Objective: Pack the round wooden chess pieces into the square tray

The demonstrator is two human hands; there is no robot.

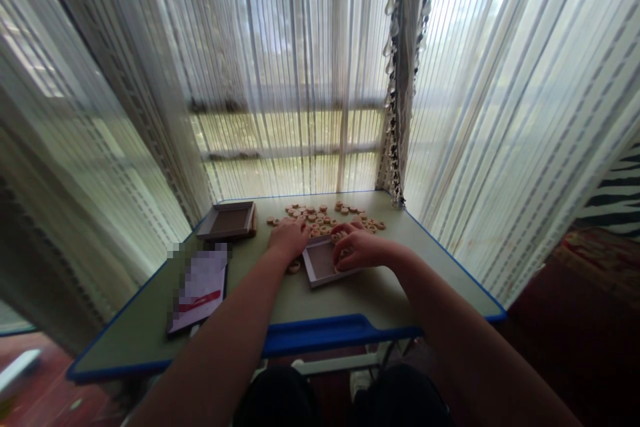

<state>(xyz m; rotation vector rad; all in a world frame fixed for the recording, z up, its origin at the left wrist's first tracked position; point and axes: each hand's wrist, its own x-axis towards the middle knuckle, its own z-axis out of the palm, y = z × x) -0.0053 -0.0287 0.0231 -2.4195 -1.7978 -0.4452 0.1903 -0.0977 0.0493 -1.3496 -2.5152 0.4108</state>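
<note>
A shallow open box (311, 269) with pale walls and a brown floor lies on the table in front of me. My right hand (364, 247) reaches over its right side, fingers curled around round wooden game pieces (342, 252) in the box. At the far left corner of the box is my left hand (290, 237), palm down with its fingers bent inward; what they hold, if anything, is hidden. Many loose wooden discs (313, 217), some with markings, spread beyond both hands. One more disc (294, 267) sits left of the box, under my left wrist.
On the left of the blue-edged table (390, 293) lies a second shallow box (227, 220), apparently stacked on something brown. Nearer me is a dark-edged flat device or folder (203, 283), partly blurred out. Sheer curtains (300, 80) hang behind the table and along both sides.
</note>
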